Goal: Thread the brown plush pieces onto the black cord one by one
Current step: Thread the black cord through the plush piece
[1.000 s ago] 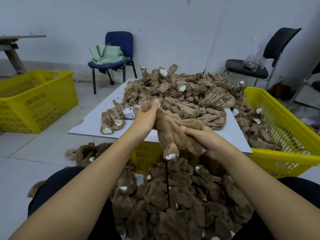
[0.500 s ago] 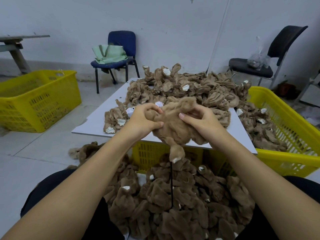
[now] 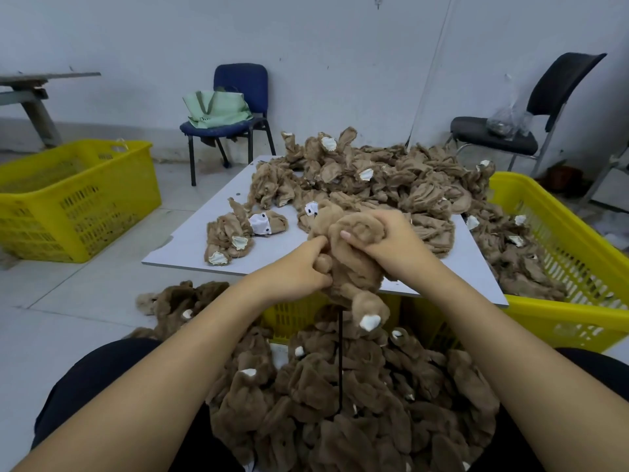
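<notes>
Since half a second ago the plush piece (image 3: 354, 267) has been bunched tighter between the hands and drawn lower, its white-tipped limb (image 3: 369, 321) now dangling just above the heap in the lap. At far left a yellow crate (image 3: 68, 199) stands on the floor. Next, on the white board (image 3: 190, 247), a few loose brown pieces (image 3: 231, 236) lie apart from the main stack. The left hand (image 3: 299, 270) pinches the lower folds of the piece, fingers curled into the fur. Beneath it the black cord (image 3: 340, 362) runs straight down into the threaded pile (image 3: 340, 420), which already fills the space between the knees, a sizeable share of the work done. The right hand (image 3: 384, 243) clamps the upper bulk of the same piece. Whether the cord's tip has passed through cannot be seen. Behind and to the right, a large unthreaded mound (image 3: 391, 178) covers the board and spills into a second yellow crate (image 3: 561, 233), so plenty appears left.
</notes>
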